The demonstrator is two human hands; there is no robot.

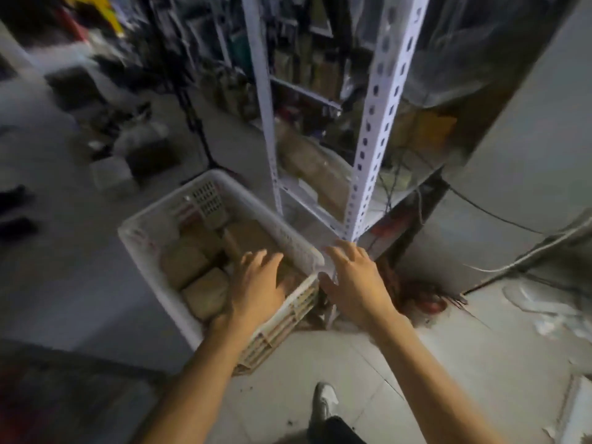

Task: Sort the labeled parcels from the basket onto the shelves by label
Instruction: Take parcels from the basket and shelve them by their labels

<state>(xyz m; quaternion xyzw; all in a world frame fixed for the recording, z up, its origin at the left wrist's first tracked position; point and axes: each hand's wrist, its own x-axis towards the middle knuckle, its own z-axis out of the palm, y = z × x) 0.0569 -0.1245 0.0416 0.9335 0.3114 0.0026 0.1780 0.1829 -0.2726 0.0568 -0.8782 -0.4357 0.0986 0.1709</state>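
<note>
A white plastic basket (153, 251) stands on the floor and holds several brown parcels (205, 293). My left hand (256, 286) reaches down into the basket over the parcels, fingers apart, holding nothing. My right hand (355, 277) hovers open just outside the basket's right corner, close to the foot of the white metal shelf post (374, 129). Brown parcels (310, 161) lie on the low shelf behind the post. The picture is blurred and no labels can be read.
White slotted shelf uprights (262, 100) rise behind the basket. A grey wall panel (528, 155) and cables (499, 216) are to the right, red netting (416, 293) on the floor. My shoe (323, 402) stands on light tiles. Cluttered boxes (128, 145) lie at the left.
</note>
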